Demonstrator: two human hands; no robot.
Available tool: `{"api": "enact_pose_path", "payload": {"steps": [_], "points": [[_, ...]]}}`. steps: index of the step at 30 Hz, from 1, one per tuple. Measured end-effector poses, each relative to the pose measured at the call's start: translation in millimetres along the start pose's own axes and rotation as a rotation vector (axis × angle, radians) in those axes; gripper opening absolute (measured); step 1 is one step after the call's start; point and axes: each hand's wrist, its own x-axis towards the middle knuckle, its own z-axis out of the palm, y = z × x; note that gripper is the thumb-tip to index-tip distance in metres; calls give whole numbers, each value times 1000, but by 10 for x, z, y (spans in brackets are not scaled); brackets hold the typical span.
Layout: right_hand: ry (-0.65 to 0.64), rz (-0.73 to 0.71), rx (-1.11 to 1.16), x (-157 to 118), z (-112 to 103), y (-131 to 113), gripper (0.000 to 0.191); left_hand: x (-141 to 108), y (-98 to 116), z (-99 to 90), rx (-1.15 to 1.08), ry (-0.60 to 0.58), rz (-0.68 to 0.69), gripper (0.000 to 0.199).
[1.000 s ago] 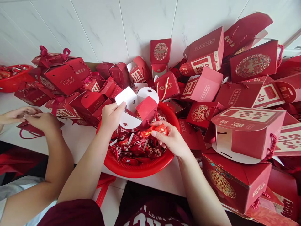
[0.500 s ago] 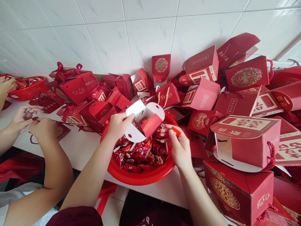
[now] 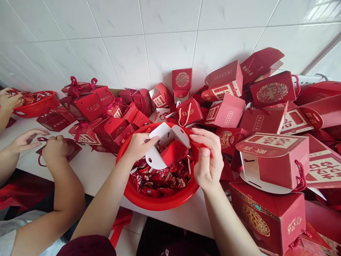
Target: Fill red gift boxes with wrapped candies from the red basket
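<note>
My left hand (image 3: 141, 146) grips an open red gift box (image 3: 174, 153) by a white inner flap, thumb on top. The box is tilted over the basin, and some red wrapped pieces show inside it. My right hand (image 3: 209, 161) is just right of the box, fingers curled, with a small red packet (image 3: 199, 145) partly hidden behind them. Below both hands, a red plastic basin (image 3: 162, 205) holds many red wrapped sweets (image 3: 160, 179), some with white sticks.
Red gift boxes (image 3: 271, 160) are piled on the right and along the tiled wall (image 3: 170, 49). More boxes (image 3: 90, 105) stand at left. A co-worker's hands (image 3: 54, 151) work at a dark red box; another person's hands (image 3: 10, 103) reach into a second red basin (image 3: 39, 110).
The gift box has lowered slightly and tilted, so more of its inside shows. My right hand has risen a little, its fingers lifted higher. The co-worker's two hands have moved apart.
</note>
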Motion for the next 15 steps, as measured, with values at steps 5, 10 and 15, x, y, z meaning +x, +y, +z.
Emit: {"api": "enact_pose_path", "payload": {"steps": [5,10,15], "points": [[-269,-162,-222,279,178,29,33,-44,37,-16,-53,42,119,50],[-97,45,-216,89,200,127,31,-92,70,-52,-26,110,372,47],[-138,194,-211,-125,35,97,23,-116,128,-83,-18,18,423,46]]}}
